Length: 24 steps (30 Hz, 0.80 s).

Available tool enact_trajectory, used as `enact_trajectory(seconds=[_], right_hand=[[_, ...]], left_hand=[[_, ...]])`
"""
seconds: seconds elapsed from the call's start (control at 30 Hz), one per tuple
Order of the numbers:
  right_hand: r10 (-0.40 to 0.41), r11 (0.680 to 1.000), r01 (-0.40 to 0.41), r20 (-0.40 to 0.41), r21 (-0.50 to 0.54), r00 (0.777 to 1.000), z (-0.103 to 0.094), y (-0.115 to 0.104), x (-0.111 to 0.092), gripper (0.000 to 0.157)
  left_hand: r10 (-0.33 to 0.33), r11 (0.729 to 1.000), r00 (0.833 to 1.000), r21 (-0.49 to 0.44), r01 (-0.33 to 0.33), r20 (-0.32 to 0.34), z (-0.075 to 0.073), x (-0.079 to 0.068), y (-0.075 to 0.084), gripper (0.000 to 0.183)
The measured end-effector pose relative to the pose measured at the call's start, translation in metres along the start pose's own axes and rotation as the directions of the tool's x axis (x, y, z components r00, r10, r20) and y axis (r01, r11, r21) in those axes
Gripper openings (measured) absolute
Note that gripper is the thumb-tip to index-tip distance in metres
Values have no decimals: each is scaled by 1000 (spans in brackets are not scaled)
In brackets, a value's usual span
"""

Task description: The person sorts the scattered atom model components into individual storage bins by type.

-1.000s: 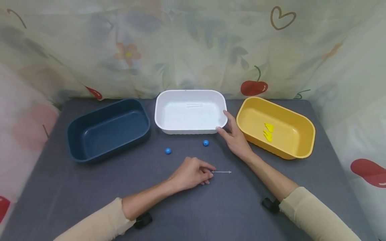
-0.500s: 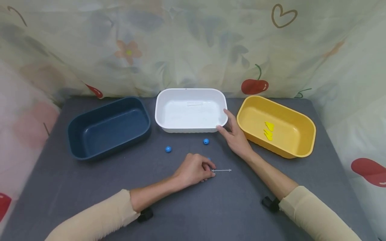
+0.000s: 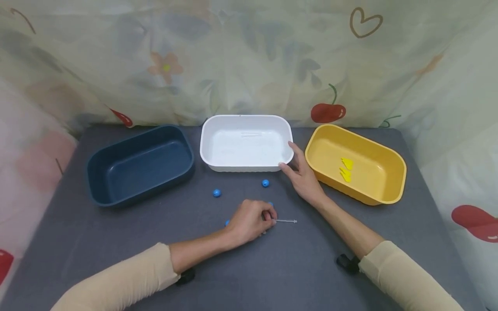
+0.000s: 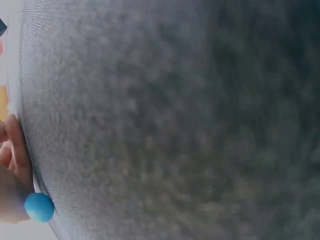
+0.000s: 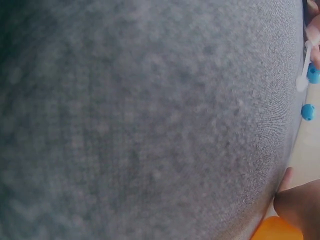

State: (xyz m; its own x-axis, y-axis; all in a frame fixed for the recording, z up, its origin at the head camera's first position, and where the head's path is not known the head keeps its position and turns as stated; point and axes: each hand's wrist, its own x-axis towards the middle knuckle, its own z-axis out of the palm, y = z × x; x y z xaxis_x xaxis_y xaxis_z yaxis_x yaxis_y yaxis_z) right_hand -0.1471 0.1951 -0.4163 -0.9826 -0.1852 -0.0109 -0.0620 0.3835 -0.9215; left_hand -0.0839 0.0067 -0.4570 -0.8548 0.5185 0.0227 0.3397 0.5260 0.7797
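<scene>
My left hand (image 3: 250, 219) is low over the grey table, thumb and fingers pinching one end of a thin whitish plastic stick (image 3: 286, 221) with a widened tip. In the right wrist view, the stick (image 5: 304, 67) shows beside those fingers. My right hand (image 3: 304, 179) rests at the front right corner of the white bin (image 3: 245, 167), its thumb at the front rim and a fairly straight finger at the side. Blue beads lie around the left hand: one bead (image 3: 271, 204) partly behind its fingers, another bead (image 3: 227, 223) by the wrist.
Two more blue beads, a left bead (image 3: 216, 193) and a right bead (image 3: 265, 183), lie before the white bin. Thin sticks (image 3: 250, 134) lie inside it. A dark blue bin (image 3: 140, 194) stands left; a yellow bin (image 3: 383, 172) with yellow pieces (image 3: 345, 174) stands right.
My left hand has moved slightly up and its fingers have closed in on the stick's end. A bead by its wrist has come into sight. The right hand stays at the bin's corner.
</scene>
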Motion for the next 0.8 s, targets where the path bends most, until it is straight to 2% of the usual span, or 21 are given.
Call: enact_trajectory(seconds=[0.2, 0.37, 0.47, 0.63, 0.8], right_hand=[[10, 1000, -10, -8, -7, 1000, 1, 0, -1, 69], [14, 1000, -14, -14, -15, 1000, 2, -1, -2, 69], [3, 1000, -3, -13, 1, 1000, 2, 6, 1, 71], [-10, 1000, 10, -19, -3, 1000, 3, 31, 9, 72], [-20, 1000, 20, -29, -15, 999, 3, 40, 12, 72]], left_hand=[[-4, 998, 998, -60, 7, 61, -5, -2, -1, 9], [37, 998, 993, -54, -31, 109, -11, -4, 1, 6], [61, 994, 990, -102, -48, 130, -15, -4, 2, 4], [89, 977, 987, -206, -61, 131, -26, -3, 4, 1], [75, 973, 992, -226, -50, 104, -38, -1, 5, 4]])
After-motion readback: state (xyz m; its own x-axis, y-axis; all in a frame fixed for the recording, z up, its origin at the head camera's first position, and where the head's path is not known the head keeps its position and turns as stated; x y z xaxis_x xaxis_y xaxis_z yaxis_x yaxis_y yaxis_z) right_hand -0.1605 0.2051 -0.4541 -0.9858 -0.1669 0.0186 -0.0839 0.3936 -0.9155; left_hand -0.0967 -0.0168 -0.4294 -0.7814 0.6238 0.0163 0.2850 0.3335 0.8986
